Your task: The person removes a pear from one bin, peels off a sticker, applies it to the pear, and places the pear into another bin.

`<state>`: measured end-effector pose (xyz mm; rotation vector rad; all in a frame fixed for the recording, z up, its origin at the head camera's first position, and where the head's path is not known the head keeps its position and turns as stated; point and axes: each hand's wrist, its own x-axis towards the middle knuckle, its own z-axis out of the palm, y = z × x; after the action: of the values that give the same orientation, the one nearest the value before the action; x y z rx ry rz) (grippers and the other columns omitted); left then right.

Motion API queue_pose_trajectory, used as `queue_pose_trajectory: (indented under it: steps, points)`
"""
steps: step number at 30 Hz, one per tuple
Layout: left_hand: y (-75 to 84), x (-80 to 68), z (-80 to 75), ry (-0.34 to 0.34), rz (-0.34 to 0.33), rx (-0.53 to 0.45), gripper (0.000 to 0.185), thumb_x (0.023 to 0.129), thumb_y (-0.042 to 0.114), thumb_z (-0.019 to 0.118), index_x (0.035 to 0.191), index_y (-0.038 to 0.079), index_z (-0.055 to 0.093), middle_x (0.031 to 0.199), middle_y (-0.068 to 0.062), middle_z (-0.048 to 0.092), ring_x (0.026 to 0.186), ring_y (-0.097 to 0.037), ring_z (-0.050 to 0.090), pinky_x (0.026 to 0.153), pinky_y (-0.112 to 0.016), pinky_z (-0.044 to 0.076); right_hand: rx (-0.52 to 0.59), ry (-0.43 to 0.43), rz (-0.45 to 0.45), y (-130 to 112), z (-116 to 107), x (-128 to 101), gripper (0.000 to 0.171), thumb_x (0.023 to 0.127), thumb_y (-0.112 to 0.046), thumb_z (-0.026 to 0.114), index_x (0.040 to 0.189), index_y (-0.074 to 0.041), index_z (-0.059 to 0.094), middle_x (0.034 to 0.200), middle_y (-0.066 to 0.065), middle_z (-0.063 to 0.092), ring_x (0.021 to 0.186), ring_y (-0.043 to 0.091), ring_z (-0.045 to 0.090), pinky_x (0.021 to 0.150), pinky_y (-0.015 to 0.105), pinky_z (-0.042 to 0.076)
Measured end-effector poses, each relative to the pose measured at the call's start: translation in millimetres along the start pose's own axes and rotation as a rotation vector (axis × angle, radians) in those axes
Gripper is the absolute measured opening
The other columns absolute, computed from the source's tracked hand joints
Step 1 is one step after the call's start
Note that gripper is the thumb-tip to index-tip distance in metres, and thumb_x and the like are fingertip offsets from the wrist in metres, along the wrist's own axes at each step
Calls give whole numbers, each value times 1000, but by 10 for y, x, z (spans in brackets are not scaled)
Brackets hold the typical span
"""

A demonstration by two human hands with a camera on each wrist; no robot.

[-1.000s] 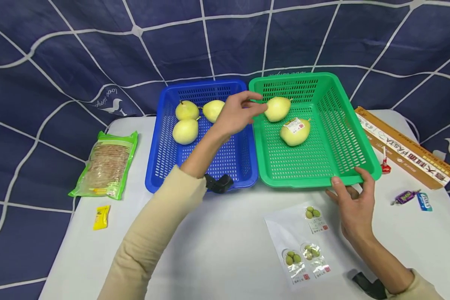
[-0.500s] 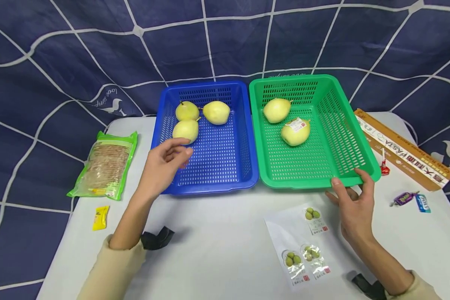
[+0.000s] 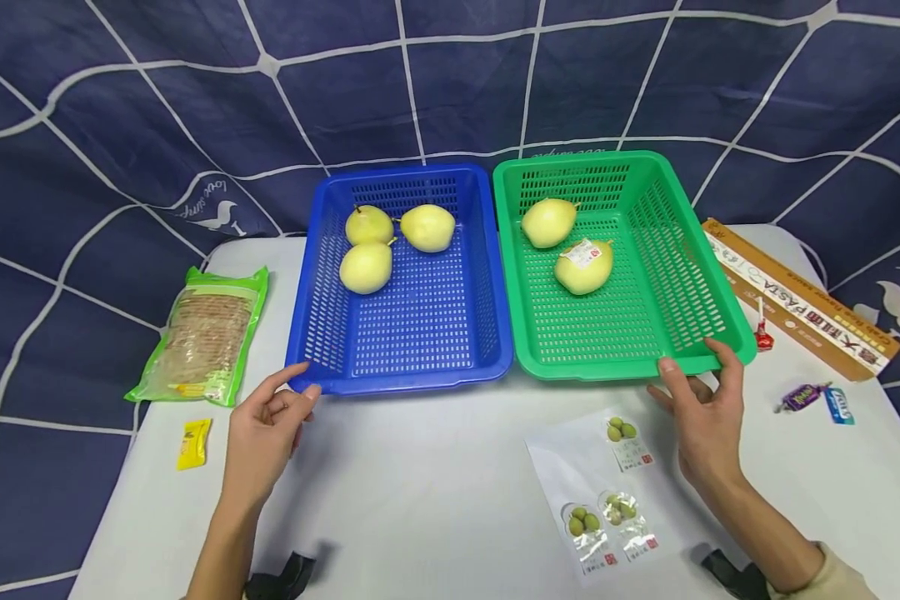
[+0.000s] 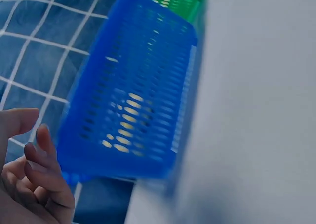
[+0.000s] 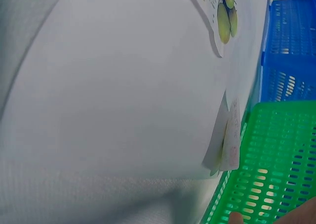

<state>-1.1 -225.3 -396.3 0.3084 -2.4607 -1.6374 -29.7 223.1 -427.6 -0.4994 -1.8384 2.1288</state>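
Green basket [image 3: 690, 250] is gripped at its near rim by the right hand [image 3: 705, 417], thumb over the edge; two pears [image 3: 570, 246] lie beyond the fingers. Blue basket [image 3: 322, 333], holding three pears [image 3: 386, 242], is met at its near corner by the loosely spread fingertips of the left hand [image 3: 262, 433].

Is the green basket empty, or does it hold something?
Not empty. The green basket holds two pears: one plain pear and one pear with a sticker.
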Motion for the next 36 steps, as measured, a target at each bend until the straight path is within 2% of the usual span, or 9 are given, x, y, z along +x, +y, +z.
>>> queue_pose_trajectory:
  steps: [3, 5, 10, 12, 18, 24, 29, 33, 36]
  points:
    - [-103, -24, 35, 59, -23, 8, 36, 93, 13, 70, 129, 7, 64, 76, -7, 57, 50, -12, 45, 37, -23, 37, 3, -1, -7, 0, 3, -3, 58, 95, 2, 62, 144, -13, 36, 131, 9, 38, 89, 9, 66, 67, 26, 59]
    - [-148, -33, 93, 120, -16, 6, 35, 91, 11, 73, 125, 7, 66, 90, -6, 56, 65, -11, 52, 45, -18, 43, 8, -3, -7, -3, 5, -3, 58, 95, 2, 62, 144, -13, 36, 131, 9, 38, 88, 9, 66, 66, 26, 59]
    - [-178, -32, 234, 238, 28, -92, 34, 85, 4, 77, 117, -4, 66, 140, -1, 40, 120, -22, 49, 84, -14, 51, 18, -9, 9, -13, 4, -6, 57, 95, 2, 61, 144, -13, 36, 130, 8, 38, 88, 9, 66, 67, 26, 59]
    - [-182, -35, 260, 253, 78, -133, 32, 83, -1, 77, 112, -8, 66, 148, -2, 35, 125, -29, 47, 88, -17, 51, 15, -11, 16, -14, 2, -11, 57, 95, 2, 61, 144, -14, 35, 130, 8, 38, 88, 9, 66, 67, 26, 59]
    - [-193, -59, 311, 257, 242, -143, 24, 81, -11, 75, 104, -12, 66, 139, -10, 51, 125, -29, 50, 85, -17, 53, 0, -4, 20, -20, -4, -18, 59, 95, 1, 62, 145, -14, 34, 130, 7, 37, 88, 8, 65, 67, 25, 59]
    - [-200, -56, 348, 279, 224, -164, 21, 80, -11, 76, 100, -12, 68, 136, -9, 53, 123, -28, 51, 84, -17, 53, -12, -37, 76, -80, -34, -18, 63, 95, -3, 64, 147, -17, 31, 136, 5, 33, 93, 8, 64, 69, 26, 59]
    - [-203, -41, 361, 267, 205, -183, 20, 81, -10, 76, 99, -13, 68, 135, -9, 53, 124, -30, 51, 85, -18, 53, -33, -189, 184, -218, -162, -7, 77, 95, -8, 66, 153, -26, 19, 142, 9, 24, 101, 10, 58, 75, 29, 59]
    - [-202, -35, 357, 277, 202, -185, 19, 81, -10, 76, 98, -13, 68, 135, -7, 53, 124, -29, 51, 87, -19, 53, -121, -352, 240, -288, -238, -43, 86, 96, -9, 65, 158, -27, 8, 123, 1, 52, 98, 12, 62, 76, 30, 59]
    - [-209, -25, 362, 290, 207, -185, 20, 80, -10, 76, 97, -13, 67, 134, -7, 52, 124, -29, 51, 88, -20, 53, -218, -484, 194, -307, -193, -110, 80, 98, -6, 61, 158, -21, 10, 105, -4, 68, 91, 14, 68, 73, 30, 59]
